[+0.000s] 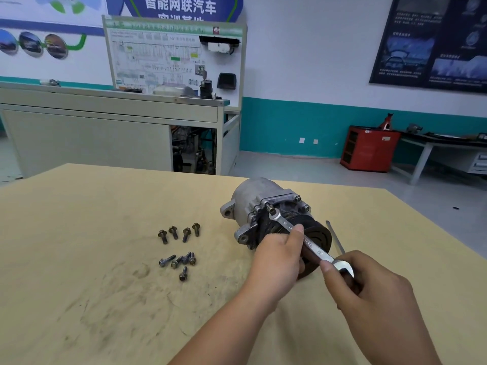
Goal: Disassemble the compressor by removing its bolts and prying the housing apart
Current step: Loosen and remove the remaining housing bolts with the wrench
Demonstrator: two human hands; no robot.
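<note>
Head view shows the compressor (253, 196) lying on its side on the table (105, 285), right of centre. Its long axis runs far-left to near-right, with the pulley end toward the hands. The wrench (313, 248) sits on a flange bolt (268, 206) and slants back near-right. The left hand (276, 256), nearer the bolt, grips the pulley end with its thumb on the shank. The right hand (369, 285) pinches the wrench's near end.

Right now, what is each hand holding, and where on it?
Right hand pinches the wrench near its free open end; left hand grips the compressor at the pulley, thumb against the wrench shank.
</note>
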